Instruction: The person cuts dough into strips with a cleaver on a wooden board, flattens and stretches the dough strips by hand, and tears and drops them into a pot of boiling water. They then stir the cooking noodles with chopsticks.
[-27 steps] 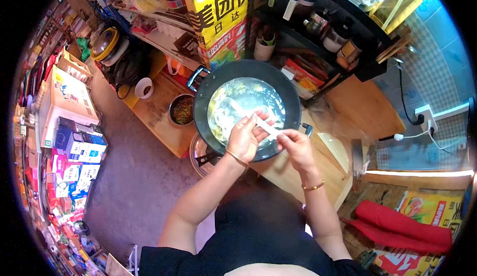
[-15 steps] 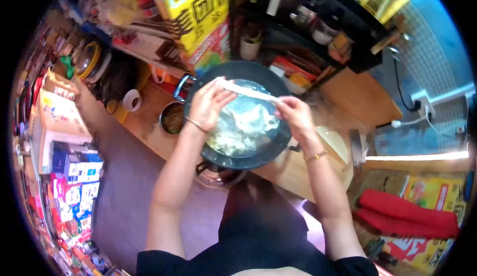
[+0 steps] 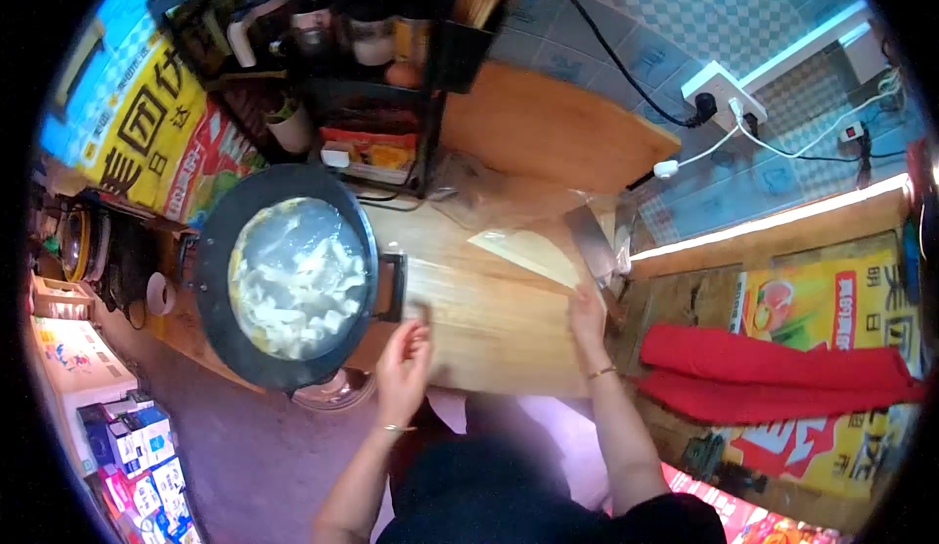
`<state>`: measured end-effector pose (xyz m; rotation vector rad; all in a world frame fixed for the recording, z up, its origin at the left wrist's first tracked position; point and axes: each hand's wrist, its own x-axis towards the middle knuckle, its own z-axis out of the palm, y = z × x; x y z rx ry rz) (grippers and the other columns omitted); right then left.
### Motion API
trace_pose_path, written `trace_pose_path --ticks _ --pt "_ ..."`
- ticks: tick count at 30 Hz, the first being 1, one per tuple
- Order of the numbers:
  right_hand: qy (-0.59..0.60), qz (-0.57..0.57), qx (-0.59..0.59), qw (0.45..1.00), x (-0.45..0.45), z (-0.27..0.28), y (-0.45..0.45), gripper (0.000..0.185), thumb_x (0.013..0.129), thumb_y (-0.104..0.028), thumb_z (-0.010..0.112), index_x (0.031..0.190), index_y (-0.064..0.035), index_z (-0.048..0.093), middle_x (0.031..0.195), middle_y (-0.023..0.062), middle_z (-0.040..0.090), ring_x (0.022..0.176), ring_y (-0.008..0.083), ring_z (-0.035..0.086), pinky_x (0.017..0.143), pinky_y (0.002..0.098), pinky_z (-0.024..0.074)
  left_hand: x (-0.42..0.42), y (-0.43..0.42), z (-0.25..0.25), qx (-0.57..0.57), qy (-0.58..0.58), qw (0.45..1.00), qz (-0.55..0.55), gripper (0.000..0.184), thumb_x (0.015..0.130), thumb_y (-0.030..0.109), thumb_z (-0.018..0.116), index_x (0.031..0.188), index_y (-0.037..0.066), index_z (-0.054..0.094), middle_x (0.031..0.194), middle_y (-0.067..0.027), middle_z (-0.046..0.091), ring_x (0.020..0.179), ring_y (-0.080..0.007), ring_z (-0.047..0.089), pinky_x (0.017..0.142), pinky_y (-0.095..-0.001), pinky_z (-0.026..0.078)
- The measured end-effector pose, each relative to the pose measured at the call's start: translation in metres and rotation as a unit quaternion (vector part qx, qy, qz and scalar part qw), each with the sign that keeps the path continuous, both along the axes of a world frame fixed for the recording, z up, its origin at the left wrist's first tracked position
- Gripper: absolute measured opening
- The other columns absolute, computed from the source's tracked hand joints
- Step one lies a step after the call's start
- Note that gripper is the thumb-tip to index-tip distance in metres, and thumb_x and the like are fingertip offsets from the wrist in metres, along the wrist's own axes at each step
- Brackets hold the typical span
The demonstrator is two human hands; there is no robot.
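Moved from wok (image 3: 217,280) — left hand (image 3: 403,363) half-curled; right hand (image 3: 588,325), grip unclear — beside dough (image 3: 526,254), cleaver (image 3: 589,240).

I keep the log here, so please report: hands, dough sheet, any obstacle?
Left hand near wok, seemingly empty. Right hand at near end of dough sheet, grip unclear. Cleaver close by, possibly in the way.
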<state>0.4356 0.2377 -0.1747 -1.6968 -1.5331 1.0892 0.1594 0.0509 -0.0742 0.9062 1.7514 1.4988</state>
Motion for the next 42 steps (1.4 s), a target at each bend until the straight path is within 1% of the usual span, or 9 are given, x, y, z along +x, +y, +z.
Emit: trace_pose_path --ticks 6,12,19,24,29,33,39,41,42 --pt "-0.240 0.067 0.087 0.965 0.105 -0.045 0.059 0.050 0.072 -0.009 0.060 0.119 -0.0047 0.043 0.105 0.0187 0.048 0.096 0.0295 0.050 0.082 0.0352 0.0410 0.079 0.163 -0.149 -0.107 0.196 0.975 0.001 0.075 0.069 0.029 0.068 0.123 -0.007 0.030 0.107 -0.0256 0.044 0.099 -0.0334 0.047 0.082 -0.0377 0.041" --pt "-0.433 0.251 0.042 0.865 0.121 -0.076 0.097 0.065 0.069 -0.002 0.055 0.129 -0.0116 0.033 0.115 0.0198 0.039 0.111 0.0380 0.036 0.091 0.0433 0.0324 0.070 0.280 -0.166 -0.231 0.327 0.916 -0.031 0.051 0.067 0.026 0.067 0.104 -0.005 0.048 0.103 -0.0252 0.047 0.091 -0.0370 0.050 0.078 -0.0398 0.044" --pt "-0.282 0.153 0.088 0.943 0.138 -0.043 0.113 0.056 0.067 0.002 0.052 0.120 -0.0078 0.041 0.090 0.0175 0.052 0.078 0.0326 0.055 0.069 0.0375 0.0455 0.039 0.289 -0.190 -0.125 0.380 0.911 -0.097 0.036 0.064 0.008 0.060 0.100 0.005 0.055 0.103 -0.0174 0.050 0.095 -0.0340 0.049 0.081 -0.0415 0.041" --pt "-0.159 -0.049 -0.065 0.984 0.168 -0.056 0.063 0.022 0.082 -0.018 0.055 0.086 0.0031 0.055 0.061 0.0089 0.057 0.052 0.0193 0.054 0.052 0.0332 0.0439 -0.005 0.261 -0.178 -0.059 0.583 0.766 -0.266 0.051 0.069 0.013 0.056 0.119 0.010 0.046 0.123 -0.0122 0.044 0.119 -0.0289 0.033 0.102 -0.0456 0.020" --pt "-0.042 0.052 -0.069 0.995 0.163 -0.048 0.025 0.026 0.086 -0.011 0.046 0.062 -0.0021 0.046 0.044 0.0007 0.044 0.036 0.0081 0.041 0.037 0.0242 0.0327 -0.028 0.285 -0.192 0.065 0.576 0.772 -0.262 0.010 0.069 0.012 0.056 0.078 0.009 0.060 0.101 -0.0057 0.057 0.101 -0.0258 0.048 0.095 -0.0430 0.032" --pt "-0.114 0.127 -0.082 0.982 0.184 -0.055 0.022 0.030 0.086 -0.013 0.047 0.058 -0.0030 0.045 0.046 0.0008 0.046 0.037 0.0084 0.041 0.037 0.0245 0.0324 -0.026 0.320 -0.205 -0.111 0.470 0.848 -0.216 0.012 0.071 0.014 0.055 0.080 0.009 0.060 0.098 -0.0101 0.057 0.096 -0.0288 0.050 0.090 -0.0420 0.036" --pt "-0.317 0.271 0.152 0.896 0.167 -0.042 0.075 0.030 0.087 -0.020 0.049 0.067 0.0034 0.050 0.050 0.0072 0.047 0.043 0.0107 0.043 0.041 0.0276 0.0347 -0.016 0.396 -0.192 0.024 0.642 0.761 -0.086 0.016 0.072 0.013 0.053 0.083 0.003 0.061 0.092 -0.0173 0.058 0.092 -0.0321 0.053 0.085 -0.0410 0.041" --pt "-0.335 0.204 0.033 0.919 0.155 -0.036 0.094 0.026 0.085 -0.026 0.052 0.087 -0.0004 0.059 0.073 0.0200 0.058 0.066 0.0369 0.055 0.055 0.0436 0.0416 -0.015 0.396 -0.180 -0.125 0.627 0.754 -0.151 0.021 0.072 0.012 0.053 0.090 0.002 0.059 0.097 -0.0193 0.057 0.095 -0.0329 0.051 0.086 -0.0405 0.040" --pt "-0.334 0.208 0.037 0.919 0.154 -0.041 0.106 0.026 0.085 -0.026 0.052 0.087 -0.0004 0.059 0.073 0.0200 0.058 0.066 0.0369 0.055 0.055 0.0436 0.0416 -0.017 0.396 -0.185 -0.175 0.619 0.746 -0.170 0.023 0.071 0.012 0.053 0.092 0.001 0.058 0.098 -0.0200 0.056 0.096 -0.0331 0.051 0.086 -0.0404 0.040"
